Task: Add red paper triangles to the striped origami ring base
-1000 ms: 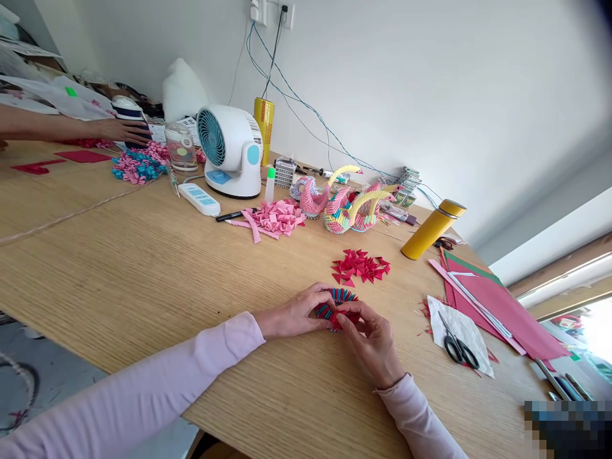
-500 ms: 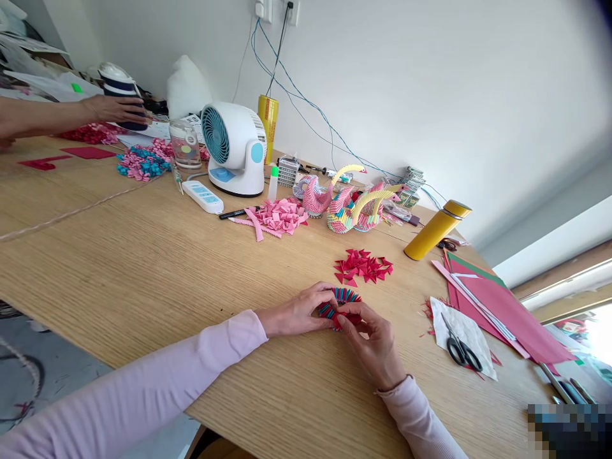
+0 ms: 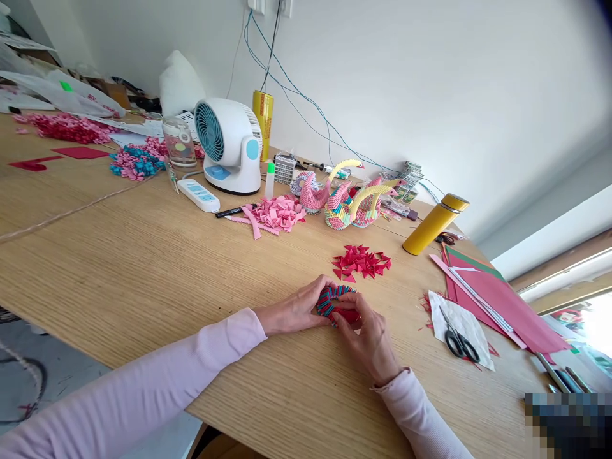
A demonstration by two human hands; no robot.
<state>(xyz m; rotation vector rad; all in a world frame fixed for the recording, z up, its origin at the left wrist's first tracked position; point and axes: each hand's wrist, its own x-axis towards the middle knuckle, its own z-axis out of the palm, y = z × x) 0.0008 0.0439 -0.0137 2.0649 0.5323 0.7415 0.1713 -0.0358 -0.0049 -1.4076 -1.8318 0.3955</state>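
Both hands meet low in the middle of the worktop (image 3: 143,268), around a small ring of folded paper units (image 3: 337,301) in red and teal. The left hand (image 3: 299,310) cups the ring from its 9 o'clock side, fingers curled against the outer edge; the right hand (image 3: 370,338) comes in from 5 o'clock with fingertips pinched together on the near rim. So both hands are closed on the ring, which rests on the wood between them

The step in hand looks like assembly of the ring, a unit being pressed into its row. The next move would call for a fresh piece from the loose pile of red triangles (image 3: 362,262), just beyond the ring at 12 o'clock, and a steady hold by the left hand so the row does not spring apart

At 2 o'clock stands a yellow flask (image 3: 433,224); at 3 o'clock black scissors (image 3: 458,342) lie on a white scrap, beside red paper sheets (image 3: 502,306). Finished paper swans (image 3: 347,201) sit at 12 o'clock, a white desk fan (image 3: 229,146) at 11 o'clock

No brand or writing can be read: the remote, the yellow tube and the flask show marks too small to make out
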